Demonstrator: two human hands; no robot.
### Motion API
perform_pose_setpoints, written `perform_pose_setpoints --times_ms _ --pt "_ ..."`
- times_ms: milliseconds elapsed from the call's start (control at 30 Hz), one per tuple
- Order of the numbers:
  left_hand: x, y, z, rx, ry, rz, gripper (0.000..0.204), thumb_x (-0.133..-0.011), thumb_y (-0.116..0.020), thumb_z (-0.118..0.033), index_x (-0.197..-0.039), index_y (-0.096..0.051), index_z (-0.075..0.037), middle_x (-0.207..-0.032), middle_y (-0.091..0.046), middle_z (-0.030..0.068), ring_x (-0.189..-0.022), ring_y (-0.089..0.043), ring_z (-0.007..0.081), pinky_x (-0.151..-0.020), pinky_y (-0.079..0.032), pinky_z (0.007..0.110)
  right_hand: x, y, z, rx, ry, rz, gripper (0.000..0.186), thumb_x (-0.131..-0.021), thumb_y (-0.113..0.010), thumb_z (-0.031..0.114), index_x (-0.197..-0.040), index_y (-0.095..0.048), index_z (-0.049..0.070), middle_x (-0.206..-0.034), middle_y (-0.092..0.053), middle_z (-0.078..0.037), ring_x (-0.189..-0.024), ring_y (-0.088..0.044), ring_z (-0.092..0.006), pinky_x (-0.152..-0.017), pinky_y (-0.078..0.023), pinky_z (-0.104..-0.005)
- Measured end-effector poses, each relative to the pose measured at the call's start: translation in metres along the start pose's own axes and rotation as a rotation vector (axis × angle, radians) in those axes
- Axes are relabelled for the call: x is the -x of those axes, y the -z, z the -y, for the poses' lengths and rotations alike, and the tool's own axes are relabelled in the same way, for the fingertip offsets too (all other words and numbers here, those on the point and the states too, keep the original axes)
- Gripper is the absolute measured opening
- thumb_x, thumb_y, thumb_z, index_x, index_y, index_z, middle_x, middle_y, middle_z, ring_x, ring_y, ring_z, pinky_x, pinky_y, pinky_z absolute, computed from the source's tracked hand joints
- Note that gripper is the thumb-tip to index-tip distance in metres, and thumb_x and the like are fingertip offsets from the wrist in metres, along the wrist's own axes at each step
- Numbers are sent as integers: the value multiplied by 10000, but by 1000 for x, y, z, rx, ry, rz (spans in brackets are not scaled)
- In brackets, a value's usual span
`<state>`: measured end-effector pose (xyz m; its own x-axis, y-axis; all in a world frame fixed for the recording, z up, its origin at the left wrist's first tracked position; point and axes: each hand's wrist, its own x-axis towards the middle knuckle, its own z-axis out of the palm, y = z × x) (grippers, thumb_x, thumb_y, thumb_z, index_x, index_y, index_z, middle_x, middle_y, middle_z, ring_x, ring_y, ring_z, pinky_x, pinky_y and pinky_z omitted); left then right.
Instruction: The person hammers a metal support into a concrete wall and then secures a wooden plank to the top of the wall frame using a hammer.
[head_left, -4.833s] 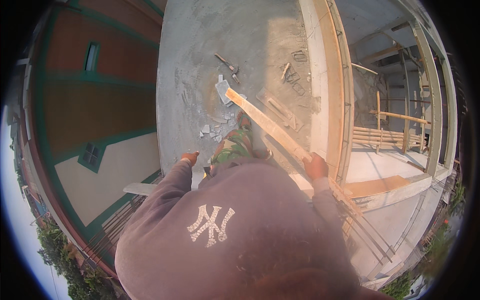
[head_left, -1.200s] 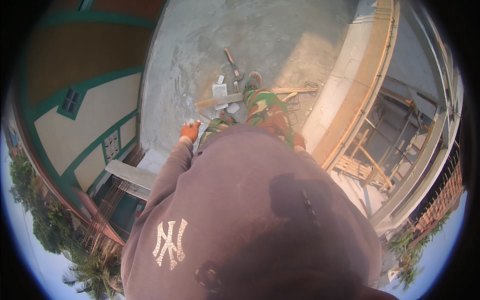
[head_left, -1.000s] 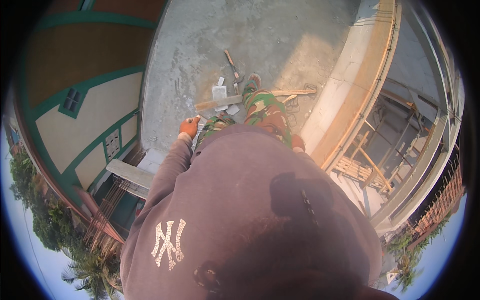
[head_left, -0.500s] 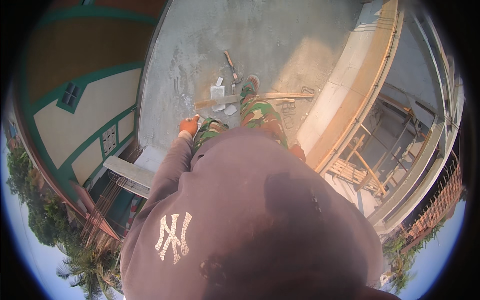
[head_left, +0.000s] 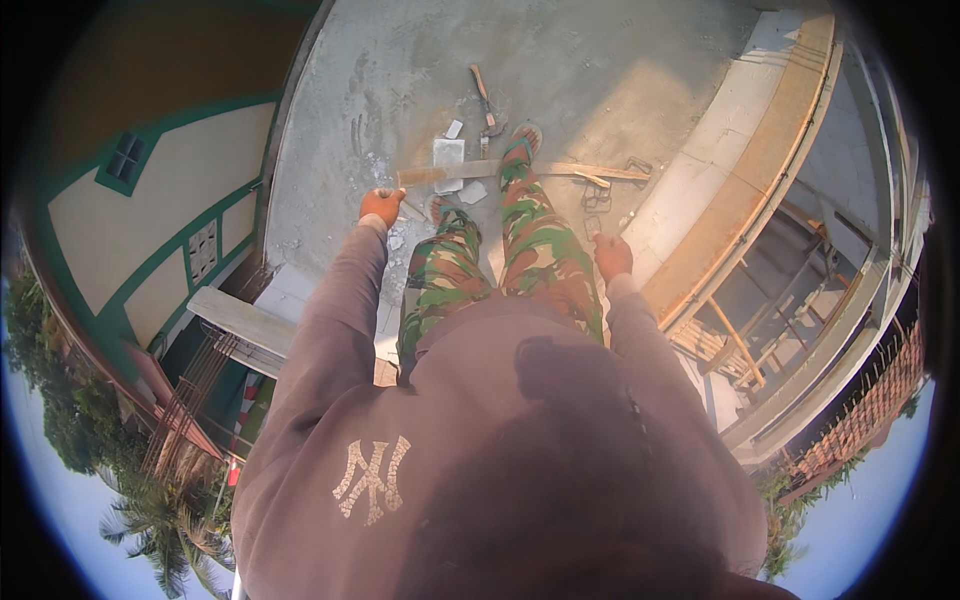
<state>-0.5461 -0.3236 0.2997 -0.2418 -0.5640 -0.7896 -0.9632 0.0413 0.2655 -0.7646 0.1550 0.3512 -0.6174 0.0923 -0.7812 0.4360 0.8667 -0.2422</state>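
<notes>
Straddling the plank (head_left: 478, 170) at twelve o'clock, the person (head_left: 470, 370) apparently finds footing, left hand (head_left: 381, 206) (eleven) and right hand (head_left: 612, 257) (one) apart, grips unclear; moving needs balance.

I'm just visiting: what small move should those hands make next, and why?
Perhaps steady the plank with the left hand: that hand appears near its left end, and the plank seems to lie across a pale slab, so it might rock.
</notes>
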Motion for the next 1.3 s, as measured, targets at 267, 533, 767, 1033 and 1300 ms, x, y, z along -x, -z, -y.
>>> perform_pose_setpoints --times_ms 267,533,767,1033,1300 --pt "-140 -83 86 -41 40 -128 902 -754 -868 -447 -1412 -548 80 -1405 -600 292 -1337 -571 392 -1119 -451 401 20 -65 -17 191 179 2 335 -955 -698 321 -1041 -722 -2 -908 -741 -156 -834 -699 -258 -775 -531 -380" --pt "-225 -163 143 335 8 -98 799 -782 -883 -311 -1384 -512 61 -1323 -643 246 -1223 -637 351 -1054 -491 392 -198 -179 18 702 507 157 356 -917 -725 302 -1135 -706 21 -1120 -713 -257 -1070 -686 -403 -935 -535 -469" --pt "-122 -215 147 439 -128 -100 382 -887 -800 -211 -1077 -567 24 -1016 -734 149 -894 -715 196 -795 -558 334 -363 -345 149 1131 757 90 431 -932 -636 291 -1323 -624 109 -1375 -602 -132 -1342 -521 -366 -1059 -483 -508" --pt "27 -353 100 746 215 24 435 -894 -759 -108 -1193 -459 -8 -1021 -613 135 -919 -649 210 -771 -538 369 -391 -437 155 1464 639 -106 478 -943 -655 363 -1353 -597 125 -1406 -580 -83 -1375 -504 -295 -1105 -417 -494" --pt "33 -303 159 1530 556 472 516 -982 -645 -98 -1424 -401 6 -1227 -607 135 -1033 -647 172 -932 -584 374 -364 -376 162 1447 1074 -78 463 -943 -671 406 -1285 -581 107 -1342 -596 -104 -1318 -530 -315 -1101 -412 -495"
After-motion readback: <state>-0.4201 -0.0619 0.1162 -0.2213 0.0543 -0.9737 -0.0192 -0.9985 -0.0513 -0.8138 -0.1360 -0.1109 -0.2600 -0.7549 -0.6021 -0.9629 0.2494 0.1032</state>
